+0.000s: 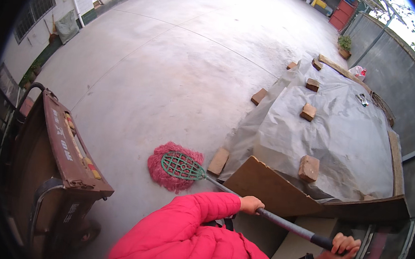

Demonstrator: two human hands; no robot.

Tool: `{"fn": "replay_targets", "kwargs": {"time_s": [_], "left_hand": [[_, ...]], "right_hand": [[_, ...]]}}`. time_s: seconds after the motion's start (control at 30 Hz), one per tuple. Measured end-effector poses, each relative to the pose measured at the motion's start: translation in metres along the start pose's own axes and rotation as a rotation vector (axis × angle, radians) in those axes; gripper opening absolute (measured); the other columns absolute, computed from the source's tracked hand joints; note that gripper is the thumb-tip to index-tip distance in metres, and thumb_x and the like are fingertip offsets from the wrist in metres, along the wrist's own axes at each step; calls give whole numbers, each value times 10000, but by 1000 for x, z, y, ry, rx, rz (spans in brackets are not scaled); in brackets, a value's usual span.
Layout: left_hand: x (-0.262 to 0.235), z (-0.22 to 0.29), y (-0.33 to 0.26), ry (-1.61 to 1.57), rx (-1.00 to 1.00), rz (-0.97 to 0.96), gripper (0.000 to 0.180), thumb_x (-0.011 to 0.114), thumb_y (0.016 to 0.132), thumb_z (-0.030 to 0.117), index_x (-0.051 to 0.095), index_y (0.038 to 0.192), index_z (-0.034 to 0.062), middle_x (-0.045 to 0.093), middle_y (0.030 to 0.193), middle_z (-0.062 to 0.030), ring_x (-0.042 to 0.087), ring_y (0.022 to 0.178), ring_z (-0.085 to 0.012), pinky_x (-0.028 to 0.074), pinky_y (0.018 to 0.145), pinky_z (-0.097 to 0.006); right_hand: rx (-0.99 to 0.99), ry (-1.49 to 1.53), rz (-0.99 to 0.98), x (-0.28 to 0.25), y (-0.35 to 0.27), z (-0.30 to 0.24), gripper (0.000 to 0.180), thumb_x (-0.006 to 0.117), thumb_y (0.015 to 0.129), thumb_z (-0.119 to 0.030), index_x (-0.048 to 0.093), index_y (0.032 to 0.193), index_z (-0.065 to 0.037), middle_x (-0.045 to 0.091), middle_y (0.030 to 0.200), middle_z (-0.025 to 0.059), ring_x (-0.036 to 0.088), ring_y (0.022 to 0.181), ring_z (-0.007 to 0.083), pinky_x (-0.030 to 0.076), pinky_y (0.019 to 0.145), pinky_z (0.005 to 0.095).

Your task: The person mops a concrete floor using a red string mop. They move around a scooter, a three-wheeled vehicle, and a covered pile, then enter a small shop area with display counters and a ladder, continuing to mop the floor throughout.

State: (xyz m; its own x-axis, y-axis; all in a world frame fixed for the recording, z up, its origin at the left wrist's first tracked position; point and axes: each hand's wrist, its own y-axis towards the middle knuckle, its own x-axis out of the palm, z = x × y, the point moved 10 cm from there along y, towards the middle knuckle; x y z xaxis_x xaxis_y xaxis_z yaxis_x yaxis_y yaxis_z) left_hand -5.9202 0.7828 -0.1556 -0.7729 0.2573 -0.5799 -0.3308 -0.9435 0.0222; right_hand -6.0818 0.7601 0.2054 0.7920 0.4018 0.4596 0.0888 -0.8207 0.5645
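Observation:
A mop (300, 230) with a green lattice head and pink strands stretches across the lower middle, its strands spread on the concrete floor. My left hand (251, 205) is closed around the grey handle partway along, and its palm side is hidden. Farther right, my right hand (345, 247) grips the dark end of the same handle, fingers curled. Both arms wear red padded sleeves, and a black band circles my right wrist. Just right of the mop head lies a brick (218, 161).
On the right, a grey plastic sheet (285, 139) weighted with several bricks covers a low heap, with brown board (267, 184) along its near side. A brown wheeled cart (71, 186) stands at left. A grey wall (405, 73) bounds the right.

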Motion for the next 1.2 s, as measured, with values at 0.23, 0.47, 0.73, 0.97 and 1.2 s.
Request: {"fn": "replay_targets", "kwargs": {"time_s": [0.23,0.47,0.73,0.97,1.2], "left_hand": [[-42,-50,23,95,99,-36,152,605,633,196,530,739,116,569,697,-110,561,694,-313,425,596,-410],[-194,-228,8,262,-206,42,116,509,723,127,578,817,119,597,805,-136,585,793,-316,459,648,-421],[-359,-253,-49,434,-144,289,49,550,658,126,537,700,103,576,686,-113,572,696,-316,442,594,-422],[-376,-212,-134,420,-108,485,83,566,605,81,489,634,76,527,612,-125,532,633,-323,413,566,-417],[-321,-241,-229,297,-497,305,180,637,632,223,516,679,98,558,668,-125,542,666,-330,420,567,-421]], "right_hand": [[2,-151,-48,45,-30,33,285,349,897,-242,289,645,-123,277,448,-30,258,336,68,268,450,222],[105,-270,-132,187,-53,192,280,506,823,-235,354,635,-93,337,471,-18,345,416,106,303,457,258],[83,-217,-162,271,-23,236,207,490,814,-108,380,642,-72,365,485,3,383,420,123,318,470,268],[49,-18,-104,266,-3,215,302,506,832,-245,363,620,-83,331,443,-18,350,346,106,292,411,250],[256,226,-264,289,0,250,333,506,829,-283,368,612,-72,345,442,-5,362,335,122,303,400,272]]}}
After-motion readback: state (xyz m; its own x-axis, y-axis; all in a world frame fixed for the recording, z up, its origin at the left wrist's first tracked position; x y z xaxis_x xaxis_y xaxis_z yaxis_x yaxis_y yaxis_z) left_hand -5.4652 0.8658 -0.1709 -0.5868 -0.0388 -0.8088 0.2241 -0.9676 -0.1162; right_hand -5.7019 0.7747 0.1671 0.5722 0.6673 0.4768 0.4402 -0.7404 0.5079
